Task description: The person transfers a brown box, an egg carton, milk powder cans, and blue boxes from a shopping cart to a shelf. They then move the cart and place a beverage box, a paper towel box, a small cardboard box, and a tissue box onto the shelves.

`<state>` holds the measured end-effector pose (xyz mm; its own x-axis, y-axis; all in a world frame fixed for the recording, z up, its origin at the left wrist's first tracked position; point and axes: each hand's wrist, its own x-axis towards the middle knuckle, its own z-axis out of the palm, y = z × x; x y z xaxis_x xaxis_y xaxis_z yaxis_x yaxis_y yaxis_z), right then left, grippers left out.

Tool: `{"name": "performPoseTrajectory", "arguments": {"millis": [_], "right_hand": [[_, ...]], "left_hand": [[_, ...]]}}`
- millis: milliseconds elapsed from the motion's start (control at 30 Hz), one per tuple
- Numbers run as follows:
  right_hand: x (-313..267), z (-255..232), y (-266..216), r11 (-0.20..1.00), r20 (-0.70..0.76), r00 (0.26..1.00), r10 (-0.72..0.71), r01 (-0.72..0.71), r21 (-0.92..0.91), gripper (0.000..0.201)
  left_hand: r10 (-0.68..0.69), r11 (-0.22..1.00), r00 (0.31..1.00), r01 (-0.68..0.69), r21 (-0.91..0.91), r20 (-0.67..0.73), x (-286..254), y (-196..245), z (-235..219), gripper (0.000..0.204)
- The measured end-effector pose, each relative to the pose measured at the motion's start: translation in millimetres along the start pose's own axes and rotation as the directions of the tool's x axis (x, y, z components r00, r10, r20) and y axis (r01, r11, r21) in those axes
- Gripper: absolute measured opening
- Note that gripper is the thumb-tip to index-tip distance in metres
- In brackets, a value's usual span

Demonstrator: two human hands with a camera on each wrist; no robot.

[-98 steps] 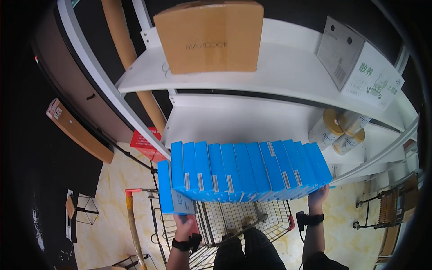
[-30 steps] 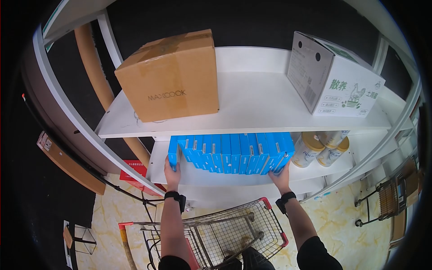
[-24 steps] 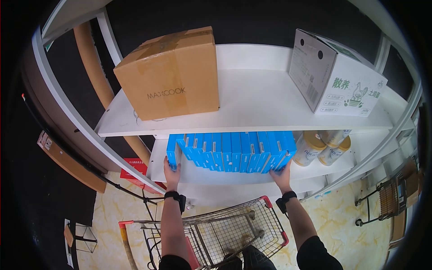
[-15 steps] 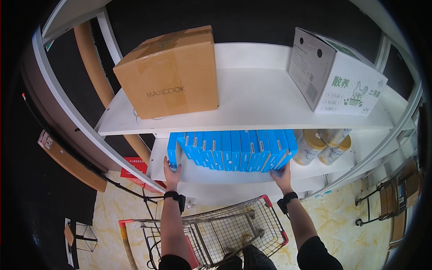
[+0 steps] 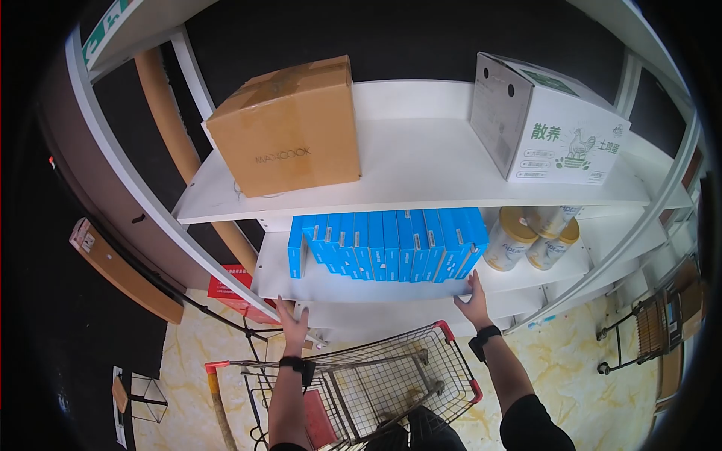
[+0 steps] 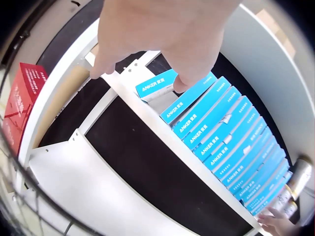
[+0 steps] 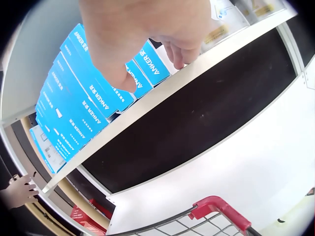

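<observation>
A row of several blue ANKER boxes (image 5: 385, 248) stands upright on the white middle shelf (image 5: 361, 291). The leftmost blue box (image 5: 295, 252) is set slightly apart, with a narrow gap beside it in the left wrist view. My left hand (image 5: 293, 328) is off the boxes, in front of the shelf's left end, fingers spread and holding nothing. In front of the row's right end, my right hand (image 5: 474, 307) has its fingers extended and grips nothing. The right wrist view has the right hand (image 7: 142, 37) overlapping the nearest boxes.
Above sit a brown MAXCOOK carton (image 5: 286, 139) and a white printed carton (image 5: 564, 135). Gold-lidded cans (image 5: 508, 242) stand right of the blue row. A wire shopping cart (image 5: 376, 383) is between my body and the shelf. A red box (image 5: 239, 289) is at the left.
The blue boxes went from my two hands over the cart onto the middle shelf. Over the last half second both hands have let go and drawn back, the left one farther.
</observation>
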<state>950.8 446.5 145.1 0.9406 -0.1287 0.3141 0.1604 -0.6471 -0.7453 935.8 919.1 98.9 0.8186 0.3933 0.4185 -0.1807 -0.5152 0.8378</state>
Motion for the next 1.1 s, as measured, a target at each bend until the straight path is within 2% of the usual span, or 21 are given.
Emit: {"name": "performPoseTrajectory", "arguments": {"millis": [100, 233, 300, 333, 367, 400, 433, 467, 500, 533, 600, 667, 700, 733, 800, 833, 900, 933, 1033, 1067, 1100], "right_hand": [[-23, -11, -6, 0.999, 0.033, 0.999, -0.02, 0.021, -0.033, 0.086], [-69, -30, -14, 0.998, 0.136, 0.991, -0.015, 0.023, -0.063, 0.079], [-99, -43, -19, 0.997, 0.181, 0.983, 0.032, -0.019, -0.071, 0.077], [-115, -47, -18, 0.994, 0.227, 0.97, 0.085, -0.068, -0.082, 0.074], [-132, -50, -11, 0.989, 0.26, 0.959, 0.111, -0.081, -0.126, 0.071], [-151, -53, -4, 0.981, 0.29, 0.947, 0.141, -0.094, -0.171, 0.068], [-170, -57, -1, 0.966, 0.337, 0.921, 0.196, -0.121, -0.23, 0.066], [-190, -62, -3, 0.96, 0.378, 0.899, 0.219, -0.131, -0.246, 0.063], [-204, -66, -6, 0.94, 0.457, 0.828, 0.326, -0.23, -0.253, 0.062], [-219, -68, -8, 0.907, 0.529, 0.737, 0.421, -0.326, -0.268, 0.062], [-268, -55, 34, 0.931, 0.472, 0.842, 0.26, -0.089, -0.354, 0.062], [-288, -64, 3, 0.866, 0.484, 0.756, 0.44, -0.215, -0.451, 0.056], [-299, -60, 7, 0.854, 0.479, 0.766, 0.428, -0.169, -0.492, 0.053], [-314, -53, 19, 0.838, 0.476, 0.775, 0.415, -0.122, -0.532, 0.051], [-329, -43, 34, 0.837, 0.528, 0.729, 0.435, -0.111, -0.536, 0.05], [-336, -42, 40, 0.836, 0.58, 0.679, 0.45, -0.093, -0.54, 0.049], [-344, -41, 32, 0.819, 0.557, 0.7, 0.446, -0.068, -0.569, 0.049], [-346, -40, 29, 0.799, 0.538, 0.72, 0.438, -0.037, -0.601, 0.048], [-344, -48, 11, 0.773, 0.539, 0.674, 0.505, -0.075, -0.63, 0.045], [-342, -54, 0, 0.766, 0.544, 0.645, 0.536, -0.103, -0.634, 0.044], [-339, -55, -11, 0.772, 0.526, 0.676, 0.516, -0.101, -0.627, 0.042]], "left_hand": [[-0.06, 0.995, 0.997, 0.056, 0.077, 0.044, -49, 34, -29, 0.076], [-0.189, 0.976, 0.959, 0.159, 0.15, 0.213, -125, 33, -70, 0.07], [-0.401, 0.905, 0.83, 0.293, 0.309, 0.388, -159, 57, -95, 0.067], [-0.495, 0.841, 0.756, 0.292, 0.456, 0.428, -177, 71, -105, 0.064], [-0.362, 0.862, 0.768, 0.06, 0.504, 0.528, -206, 44, -110, 0.065], [-0.491, 0.842, 0.587, 0.132, 0.523, 0.643, -225, 45, -118, 0.068], [-0.48, 0.865, 0.447, 0.094, 0.493, 0.755, -241, 46, -123, 0.067], [-0.45, 0.893, 0.33, 0.152, 0.424, 0.83, -276, 12, -128, 0.064], [-0.524, 0.852, 0.213, 0.128, 0.508, 0.825, -282, 45, -133, 0.062], [-0.344, 0.939, 0.29, 0.11, 0.326, 0.893, -306, 39, -139, 0.053], [-0.425, 0.904, 0.192, 0.126, 0.407, 0.884, -319, 70, -149, 0.062], [-0.43, 0.901, 0.192, 0.031, 0.433, 0.882, -349, 63, -147, 0.065], [-0.458, 0.886, 0.152, 0.149, 0.438, 0.876, -341, 101, -155, 0.064], [-0.453, 0.89, 0.037, 0.067, 0.45, 0.891, -347, 101, -151, 0.06], [-0.258, 0.96, 0.194, -0.06, 0.274, 0.946, -393, 61, -149, 0.054], [-0.257, 0.96, 0.191, -0.067, 0.273, 0.947, -406, 53, -150, 0.054], [-0.481, 0.876, 0.16, 0.062, 0.478, 0.862, -396, 92, -158, 0.05], [-0.48, 0.877, 0.159, 0.056, 0.477, 0.863, -392, 97, -158, 0.05], [-0.473, 0.881, 0.141, 0.045, 0.471, 0.87, -392, 109, -160, 0.049], [-0.478, 0.875, 0.188, 0.022, 0.483, 0.858, -393, 111, -161, 0.048], [-0.482, 0.868, 0.236, 0.0, 0.496, 0.844, -394, 114, -161, 0.048]]}}
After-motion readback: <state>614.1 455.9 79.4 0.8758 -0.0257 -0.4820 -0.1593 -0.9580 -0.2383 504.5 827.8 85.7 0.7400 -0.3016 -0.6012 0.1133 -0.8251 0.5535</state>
